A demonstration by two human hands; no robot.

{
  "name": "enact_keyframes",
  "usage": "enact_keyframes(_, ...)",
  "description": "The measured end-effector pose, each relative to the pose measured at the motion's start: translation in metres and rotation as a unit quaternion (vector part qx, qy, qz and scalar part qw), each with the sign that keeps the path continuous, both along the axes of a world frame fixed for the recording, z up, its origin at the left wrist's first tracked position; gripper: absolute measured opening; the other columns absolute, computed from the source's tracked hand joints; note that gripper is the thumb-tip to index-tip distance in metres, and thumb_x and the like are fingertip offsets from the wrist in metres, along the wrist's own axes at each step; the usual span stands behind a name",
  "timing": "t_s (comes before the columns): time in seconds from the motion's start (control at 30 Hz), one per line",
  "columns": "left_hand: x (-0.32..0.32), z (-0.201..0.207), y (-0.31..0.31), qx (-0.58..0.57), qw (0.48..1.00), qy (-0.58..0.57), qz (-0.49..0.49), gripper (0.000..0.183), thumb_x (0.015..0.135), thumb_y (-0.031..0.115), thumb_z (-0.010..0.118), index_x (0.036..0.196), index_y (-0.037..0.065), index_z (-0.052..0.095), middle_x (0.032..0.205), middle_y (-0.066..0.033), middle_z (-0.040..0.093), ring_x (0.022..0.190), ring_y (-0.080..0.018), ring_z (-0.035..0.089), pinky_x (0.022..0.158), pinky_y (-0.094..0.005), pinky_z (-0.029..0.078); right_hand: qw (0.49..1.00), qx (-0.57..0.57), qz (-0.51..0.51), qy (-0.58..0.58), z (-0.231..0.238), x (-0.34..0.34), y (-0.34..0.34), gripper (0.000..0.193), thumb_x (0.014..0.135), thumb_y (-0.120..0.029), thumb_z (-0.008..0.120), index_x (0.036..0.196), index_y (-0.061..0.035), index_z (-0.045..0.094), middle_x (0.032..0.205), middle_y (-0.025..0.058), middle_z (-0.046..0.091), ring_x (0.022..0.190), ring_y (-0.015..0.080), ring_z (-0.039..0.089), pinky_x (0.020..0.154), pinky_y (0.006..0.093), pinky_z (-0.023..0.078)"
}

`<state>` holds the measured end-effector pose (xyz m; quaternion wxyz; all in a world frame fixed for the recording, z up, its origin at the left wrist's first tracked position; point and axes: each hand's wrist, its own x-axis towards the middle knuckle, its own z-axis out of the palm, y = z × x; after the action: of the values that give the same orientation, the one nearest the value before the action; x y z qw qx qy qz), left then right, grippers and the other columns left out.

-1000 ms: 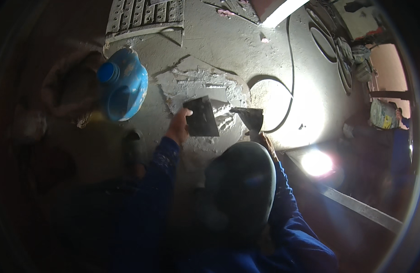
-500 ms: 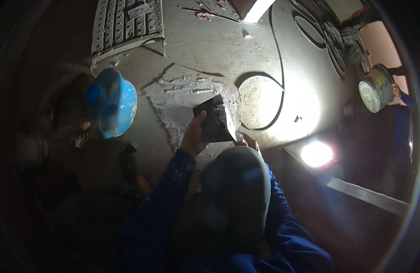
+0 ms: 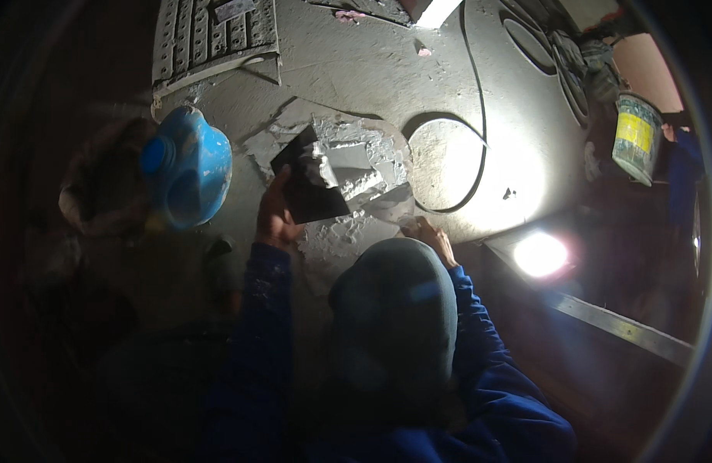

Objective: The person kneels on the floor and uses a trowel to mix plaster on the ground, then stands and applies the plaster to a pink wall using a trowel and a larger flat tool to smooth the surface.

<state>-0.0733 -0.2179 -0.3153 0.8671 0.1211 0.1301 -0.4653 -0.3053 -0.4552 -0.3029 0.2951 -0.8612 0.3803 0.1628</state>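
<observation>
My left hand [image 3: 275, 212] grips a dark flat rectangular plate [image 3: 308, 197] by its near-left edge. White putty [image 3: 319, 170] clings to the plate's upper side. In my right hand [image 3: 433, 235] is a putty knife [image 3: 388, 204], its broad blade tilted over a putty-smeared board [image 3: 263, 148] on the floor; whether blade and board touch I cannot tell. Ridges and lumps of wet putty lie across that board. Between my blue-sleeved forearms a rounded grey cloth-covered shape [image 3: 394, 301] hides part of the near floor.
A blue plastic jug [image 3: 205, 174] is left of the board. Beyond it stands a perforated metal platform [image 3: 217, 50]. A dark cable [image 3: 480, 92] curves along the right, near a bright lamp [image 3: 539, 255]. At far right another person's hand [image 3: 669, 133] is beside a yellow-labelled bucket [image 3: 635, 139].
My left hand and the plate have moved left, away from my right hand. The putty knife now shows over the board. At far right, the bucket has swung from tilted to nearly upright.
</observation>
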Motion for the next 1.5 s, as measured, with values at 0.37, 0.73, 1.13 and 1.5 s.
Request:
enact_keyframes(0.37,0.015,-0.010,0.026,-0.050,0.997,-0.035,0.044,0.032,0.100,0.028,0.055,0.119,0.006,0.066,0.115,-0.0087,0.070,0.106,-0.0253,0.067,0.099,-0.0411,0.050,0.995,-0.003,0.061,0.079,-0.074,0.004,0.061,0.043,0.095,-0.043,0.059,0.119,-0.0066,0.062,0.088,0.0138,0.067,0.087,0.0304,0.063,0.074,0.0402,0.049)
enact_keyframes(0.73,-0.004,-0.052,0.041,0.114,0.992,0.052,-0.001,0.034,0.097,0.027,0.059,0.121,0.004,0.062,0.114,-0.0107,0.070,0.104,-0.0260,0.068,0.096,-0.0428,0.053,0.998,0.038,0.020,0.038,-0.021,-0.015,0.009,0.041,0.096,-0.041,0.058,0.118,-0.0058,0.061,0.084,0.0093,0.062,0.078,0.0242,0.059,0.068,0.0354,0.046)
enact_keyframes(1.13,-0.037,-0.070,-0.022,0.082,0.994,0.044,-0.065,0.034,0.101,0.026,0.053,0.122,0.001,0.061,0.115,-0.0121,0.069,0.105,-0.0259,0.068,0.099,-0.0388,0.052,0.959,0.219,-0.107,-0.147,-0.004,-0.015,-0.011,0.039,0.097,-0.039,0.058,0.117,-0.0049,0.060,0.080,0.0044,0.056,0.069,0.0174,0.053,0.061,0.0301,0.042)
enact_keyframes(1.5,-0.051,-0.014,-0.076,-0.107,0.989,0.037,-0.095,0.035,0.102,0.027,0.048,0.127,0.004,0.058,0.115,-0.0109,0.068,0.105,-0.0250,0.067,0.097,-0.0400,0.053,0.835,0.429,-0.215,-0.269,-0.021,-0.015,-0.016,0.038,0.099,-0.037,0.057,0.116,-0.0042,0.059,0.076,-0.0001,0.052,0.060,0.0111,0.048,0.054,0.0253,0.039)
